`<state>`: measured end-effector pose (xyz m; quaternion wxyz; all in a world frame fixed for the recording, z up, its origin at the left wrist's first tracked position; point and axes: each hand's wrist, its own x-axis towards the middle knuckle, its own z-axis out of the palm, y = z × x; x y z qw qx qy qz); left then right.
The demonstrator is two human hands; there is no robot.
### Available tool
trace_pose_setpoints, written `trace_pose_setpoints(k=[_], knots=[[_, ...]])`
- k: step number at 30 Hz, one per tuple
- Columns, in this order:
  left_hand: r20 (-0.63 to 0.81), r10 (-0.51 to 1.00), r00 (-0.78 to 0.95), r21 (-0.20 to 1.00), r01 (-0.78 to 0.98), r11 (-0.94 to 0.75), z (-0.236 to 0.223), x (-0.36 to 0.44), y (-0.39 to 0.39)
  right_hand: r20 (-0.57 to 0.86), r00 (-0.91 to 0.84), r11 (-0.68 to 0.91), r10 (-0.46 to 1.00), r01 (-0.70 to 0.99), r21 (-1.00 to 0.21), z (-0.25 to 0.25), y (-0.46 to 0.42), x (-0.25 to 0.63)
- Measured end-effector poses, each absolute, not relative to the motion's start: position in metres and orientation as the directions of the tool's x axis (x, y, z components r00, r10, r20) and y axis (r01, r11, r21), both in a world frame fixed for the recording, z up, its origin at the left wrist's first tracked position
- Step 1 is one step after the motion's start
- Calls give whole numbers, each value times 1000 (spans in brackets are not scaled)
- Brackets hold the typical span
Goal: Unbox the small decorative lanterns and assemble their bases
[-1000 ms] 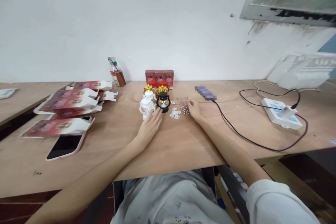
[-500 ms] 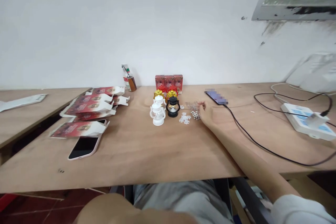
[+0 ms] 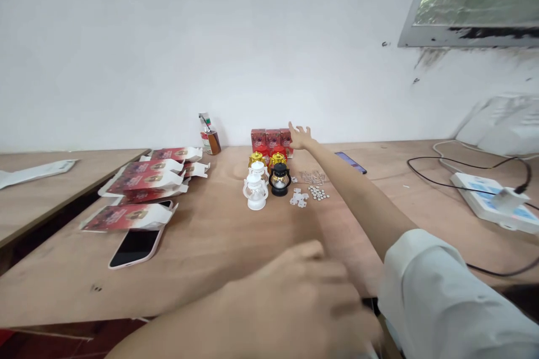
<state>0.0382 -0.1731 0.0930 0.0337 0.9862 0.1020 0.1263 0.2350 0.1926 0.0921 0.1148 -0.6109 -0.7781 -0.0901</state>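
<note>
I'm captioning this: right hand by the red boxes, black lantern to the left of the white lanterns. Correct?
Not quite: the head view shows the black lantern right of the white lanterns. The right hand is by the red boxes.

Beside the right hand (image 3: 300,138) stand three red boxes (image 3: 273,138); nearer the wearer are two white lanterns (image 3: 255,193), one black lantern (image 3: 279,180), two gold lanterns (image 3: 278,159), two red lanterns (image 3: 279,150) and over a dozen discs (image 3: 319,193). Left of that hand are one bottle (image 3: 210,137), one phone (image 3: 135,245) and at least four cartons (image 3: 147,175); rightward, a second phone (image 3: 351,162) and one power strip (image 3: 475,193).
</note>
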Motion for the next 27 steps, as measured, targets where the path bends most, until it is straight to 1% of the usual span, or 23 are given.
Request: trace_pose_setpoints(k=[2, 4, 5, 6, 8, 9, 10, 12, 13, 15, 16, 17, 18, 19, 20, 21, 22, 24, 26, 27], knots=[[138, 346, 928, -26, 353, -935, 93, 54, -131, 305, -194, 193, 932, 981, 36, 92, 195, 235], [60, 511, 857, -117, 515, -849, 83, 54, -96, 340, -175, 163, 924, 985, 62, 91, 194, 236], [50, 577, 816, -134, 577, -805, 74, 48, -82, 350, -177, 162, 920, 984, 73, 90, 193, 237], [41, 620, 783, -124, 620, -775, 65, 41, -71, 359, -185, 168, 915, 983, 78, 90, 190, 239], [89, 696, 712, -52, 702, -711, 46, 25, -56, 404, -181, 177, 897, 983, 48, 90, 184, 247], [125, 709, 694, 12, 713, -701, 39, 19, -51, 441, -155, 175, 884, 985, -4, 90, 180, 253], [174, 714, 678, 88, 712, -697, 33, 14, -47, 482, -106, 169, 870, 982, -89, 91, 175, 261], [285, 714, 639, 255, 668, -699, 26, 10, -42, 560, 67, 161, 826, 923, -348, 91, 161, 281], [345, 719, 603, 337, 635, -695, 25, 10, -40, 589, 175, 171, 789, 858, -483, 91, 152, 292], [456, 742, 491, 485, 562, -670, 27, 13, -37, 583, 429, 237, 690, 628, -742, 88, 128, 312], [496, 760, 419, 553, 523, -649, 29, 16, -36, 560, 502, 325, 659, 481, -814, 85, 113, 318], [518, 783, 344, 622, 477, -621, 33, 19, -35, 535, 537, 422, 652, 328, -845, 81, 97, 320], [519, 808, 279, 688, 425, -588, 37, 22, -34, 508, 541, 498, 671, 179, -848, 76, 80, 320], [507, 832, 224, 746, 368, -554, 41, 25, -34, 493, 499, 541, 712, 58, -839, 70, 63, 315], [492, 851, 182, 792, 312, -525, 45, 28, -34, 489, 436, 558, 755, -37, -829, 63, 46, 308], [479, 865, 152, 825, 258, -502, 49, 31, -35, 491, 365, 557, 791, -97, -825, 55, 30, 298], [469, 873, 133, 849, 206, -487, 51, 33, -35, 494, 288, 545, 820, -128, -829, 48, 15, 286], [456, 883, 115, 877, 110, -467, 53, 36, -37, 508, 158, 527, 847, -128, -840, 35, -10, 264], [417, 902, 111, 906, 29, -422, 51, 35, -40, 532, 5, 531, 846, -84, -843, 23, -25, 247], [385, 915, 116, 922, 0, -388, 48, 33, -41, 546, -47, 545, 837, -26, -838, 18, -29, 241]])
